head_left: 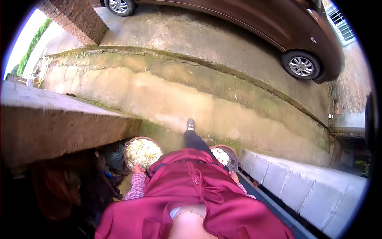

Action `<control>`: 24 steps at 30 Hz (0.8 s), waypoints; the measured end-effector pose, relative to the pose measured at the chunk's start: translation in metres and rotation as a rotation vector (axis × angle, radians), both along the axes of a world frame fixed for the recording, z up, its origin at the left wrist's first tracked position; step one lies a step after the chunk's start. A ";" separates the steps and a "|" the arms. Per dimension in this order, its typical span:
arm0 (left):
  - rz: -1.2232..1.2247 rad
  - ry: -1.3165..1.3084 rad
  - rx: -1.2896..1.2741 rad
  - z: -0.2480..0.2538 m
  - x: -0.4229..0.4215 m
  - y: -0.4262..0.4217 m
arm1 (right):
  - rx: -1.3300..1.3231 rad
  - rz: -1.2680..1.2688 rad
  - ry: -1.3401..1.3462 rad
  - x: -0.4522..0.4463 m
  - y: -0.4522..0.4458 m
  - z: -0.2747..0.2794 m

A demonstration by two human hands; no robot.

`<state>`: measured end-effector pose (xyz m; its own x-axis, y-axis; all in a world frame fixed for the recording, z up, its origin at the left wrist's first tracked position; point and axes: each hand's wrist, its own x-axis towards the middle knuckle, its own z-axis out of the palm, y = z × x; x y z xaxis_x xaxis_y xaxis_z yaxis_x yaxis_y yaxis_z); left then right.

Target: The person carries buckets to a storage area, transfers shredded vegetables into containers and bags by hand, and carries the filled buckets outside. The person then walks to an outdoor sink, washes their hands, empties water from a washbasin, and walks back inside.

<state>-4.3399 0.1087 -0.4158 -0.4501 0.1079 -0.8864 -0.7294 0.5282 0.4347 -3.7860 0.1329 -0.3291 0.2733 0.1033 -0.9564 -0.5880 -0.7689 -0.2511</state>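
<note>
Basin [142, 138] of pale yellow-white chopped pieces [144, 153], round and reddish-brown at the rim, sits at the person's left side, just beyond the end of a low wall [59, 131]. The left hand [139, 169] grasps its near edge, next to the heaped pieces. On the other side of the body, a second basin [230, 150], partly covered by the jacket, contains whiter pieces [220, 155] and, at its near edge, a shiny, see-through item [234, 163] too blurred to identify. The right hand [233, 175] is at that edge, mostly hidden; whether its fingers close on anything cannot be told.

Checked cuffs [137, 186] show beneath a maroon jacket [175, 191] with a tied drawstring [203, 187]. One dark trouser leg [195, 141] reaches forward, ending in a dark shoe [191, 124] on stained, cracked concrete [171, 99]. Pale grey blocks [298, 187] line the person's right. Across the concrete stands a brown car [254, 20], two of its wheels [301, 65] visible, with a brick pillar [75, 20] nearby and greenery [34, 46] at far left.
</note>
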 end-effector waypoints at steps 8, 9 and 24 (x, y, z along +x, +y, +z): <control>-0.325 -0.015 -0.011 -0.083 -0.005 0.130 | 0.008 0.155 -0.171 -0.003 0.186 -0.003; -0.257 -0.036 -0.016 -0.083 -0.003 0.155 | 0.000 0.186 -0.198 -0.005 0.206 -0.003; 0.031 -0.100 -0.076 -0.047 0.002 0.515 | -0.056 0.283 -0.176 -0.013 0.563 -0.020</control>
<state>-4.3377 0.6242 -0.4625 -0.3607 0.0264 -0.9323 -0.7836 0.5336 0.3183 -3.7988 0.6955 -0.3488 0.4026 0.1471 -0.9035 -0.3010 -0.9108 -0.2824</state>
